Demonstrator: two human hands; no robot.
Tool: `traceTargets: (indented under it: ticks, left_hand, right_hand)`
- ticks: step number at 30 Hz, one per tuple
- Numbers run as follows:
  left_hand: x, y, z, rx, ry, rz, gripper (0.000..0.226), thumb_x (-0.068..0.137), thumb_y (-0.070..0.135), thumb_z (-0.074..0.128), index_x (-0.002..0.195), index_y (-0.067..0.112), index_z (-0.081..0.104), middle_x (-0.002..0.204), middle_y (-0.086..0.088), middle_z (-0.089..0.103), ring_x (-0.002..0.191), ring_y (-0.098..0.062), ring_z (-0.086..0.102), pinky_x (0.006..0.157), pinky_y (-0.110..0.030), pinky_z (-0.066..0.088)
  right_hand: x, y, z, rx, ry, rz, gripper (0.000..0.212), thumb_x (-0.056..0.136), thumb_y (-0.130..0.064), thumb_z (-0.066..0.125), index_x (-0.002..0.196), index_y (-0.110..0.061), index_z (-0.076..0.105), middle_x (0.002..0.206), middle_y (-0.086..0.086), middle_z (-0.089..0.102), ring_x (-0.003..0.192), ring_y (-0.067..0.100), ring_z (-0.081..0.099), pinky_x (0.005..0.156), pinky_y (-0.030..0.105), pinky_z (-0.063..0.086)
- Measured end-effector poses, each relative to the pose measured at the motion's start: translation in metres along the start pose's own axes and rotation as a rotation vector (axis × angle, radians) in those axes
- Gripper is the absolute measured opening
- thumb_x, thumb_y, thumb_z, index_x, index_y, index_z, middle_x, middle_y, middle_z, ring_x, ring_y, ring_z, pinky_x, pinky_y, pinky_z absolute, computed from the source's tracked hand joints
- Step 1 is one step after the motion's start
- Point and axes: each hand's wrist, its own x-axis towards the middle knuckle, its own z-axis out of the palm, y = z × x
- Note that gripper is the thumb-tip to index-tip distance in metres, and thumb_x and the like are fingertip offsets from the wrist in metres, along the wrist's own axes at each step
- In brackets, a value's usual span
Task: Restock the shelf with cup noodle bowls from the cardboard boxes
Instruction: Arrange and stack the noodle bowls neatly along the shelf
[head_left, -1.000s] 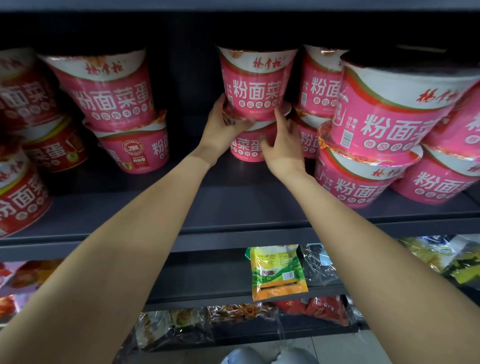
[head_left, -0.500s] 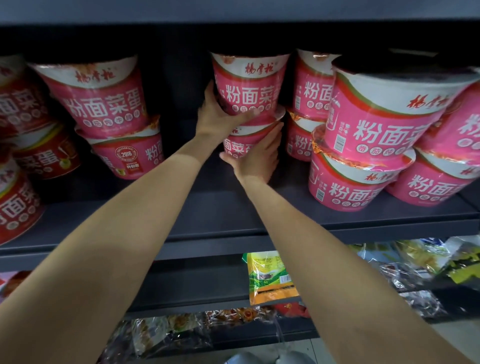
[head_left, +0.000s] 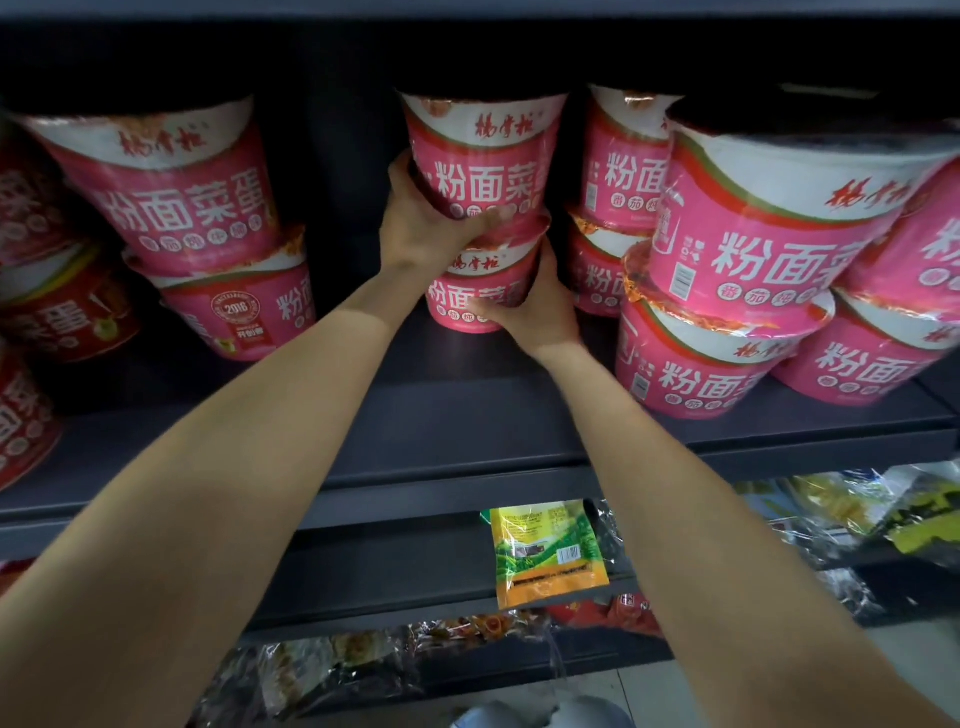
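Both hands (head_left: 431, 228) reach out, gripping stacked bowls (head_left: 483, 208).

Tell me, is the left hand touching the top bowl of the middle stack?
Touching: the head view shows the left hand wrapped around the top bowl's base.

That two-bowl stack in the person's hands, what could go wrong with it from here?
The upper bowl sits on the lower bowl and is steadied only by the left hand, so it might tip off. The right hand is close to the neighbouring stack and could nudge it.
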Motion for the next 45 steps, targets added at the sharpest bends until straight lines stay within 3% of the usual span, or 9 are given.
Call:
traceTargets:
  ticks: [4,8,11,15,20,28,35,42,45]
  left_hand:
    - [-0.002,0.001,0.004,0.028,0.027,0.008,0.116,0.057,0.056,0.084,0.145,0.015,0.023,0.139,-0.001,0.05,0.123,-0.017,0.053,0.094,-0.028,0.047]
    - [-0.005,-0.001,0.008,0.054,0.078,0.011,0.121,0.049,0.068,0.08,0.143,0.015,0.026,0.137,-0.001,0.052,0.121,-0.018,0.055,0.096,-0.035,0.05]
    - [-0.004,-0.003,0.007,0.046,0.106,0.007,0.131,0.036,0.078,0.071,0.143,0.017,0.027,0.137,-0.001,0.052,0.124,-0.02,0.052,0.099,-0.042,0.049]
    - [-0.006,-0.001,0.01,0.02,0.113,0.003,0.132,0.037,0.079,0.073,0.144,0.02,0.026,0.139,0.0,0.05,0.127,-0.02,0.05,0.099,-0.045,0.049]
    - [-0.008,0.0,0.019,-0.012,0.1,0.009,0.12,0.052,0.064,0.083,0.146,0.019,0.023,0.142,0.001,0.047,0.126,-0.017,0.051,0.099,-0.039,0.049]
    - [-0.007,0.002,0.021,0.013,0.094,0.009,0.119,0.054,0.064,0.082,0.147,0.019,0.023,0.142,0.001,0.047,0.126,-0.019,0.052,0.098,-0.038,0.049]
    - [-0.007,0.002,0.021,0.033,0.076,0.012,0.119,0.057,0.063,0.081,0.149,0.019,0.02,0.144,-0.001,0.046,0.127,-0.021,0.051,0.099,-0.04,0.048]
    - [-0.002,-0.003,0.007,0.001,-0.028,0.031,0.114,0.061,0.057,0.082,0.149,0.016,0.023,0.139,-0.003,0.051,0.124,-0.019,0.054,0.1,-0.036,0.049]
    - [-0.001,-0.002,0.005,-0.02,-0.051,0.024,0.112,0.062,0.054,0.083,0.149,0.016,0.023,0.14,-0.002,0.051,0.126,-0.018,0.052,0.1,-0.033,0.048]
  right_hand:
    - [-0.023,-0.018,0.049,-0.207,0.289,0.08,0.119,0.07,-0.037,0.082,0.152,-0.008,0.001,0.151,0.017,0.027,0.134,0.033,0.037,0.108,0.043,0.035]
    - [-0.014,-0.031,0.063,-0.116,0.413,0.104,0.14,0.054,-0.045,0.089,0.151,-0.009,-0.006,0.154,0.016,0.021,0.136,0.032,0.035,0.108,0.047,0.036]
    - [-0.008,-0.021,0.05,0.017,0.342,0.045,0.134,0.055,-0.042,0.089,0.152,-0.02,0.0,0.153,0.006,0.027,0.136,0.025,0.036,0.106,0.047,0.037]
    - [-0.001,-0.006,0.03,0.105,0.266,-0.002,0.128,0.054,-0.041,0.09,0.151,-0.027,0.007,0.15,-0.003,0.035,0.135,0.017,0.04,0.108,0.045,0.039]
    - [0.0,0.0,0.03,0.193,0.269,-0.014,0.125,0.055,-0.035,0.091,0.151,-0.026,0.01,0.149,-0.003,0.036,0.135,0.015,0.039,0.109,0.043,0.039]
    - [0.002,0.004,0.021,0.221,0.261,-0.057,0.121,0.058,-0.029,0.091,0.15,-0.021,0.013,0.149,-0.001,0.036,0.135,0.013,0.039,0.108,0.033,0.038]
    - [0.004,0.005,0.022,0.205,0.231,-0.055,0.124,0.057,-0.029,0.091,0.151,-0.021,0.009,0.15,0.0,0.033,0.136,0.015,0.037,0.11,0.042,0.038]
    - [0.006,0.003,0.02,0.218,0.22,-0.059,0.124,0.059,-0.025,0.09,0.151,-0.018,0.008,0.15,0.002,0.031,0.137,0.014,0.035,0.108,0.027,0.034]
    - [0.005,0.001,0.02,0.217,0.226,-0.059,0.125,0.057,-0.027,0.091,0.151,-0.018,0.008,0.149,0.002,0.032,0.136,0.014,0.035,0.107,0.028,0.035]
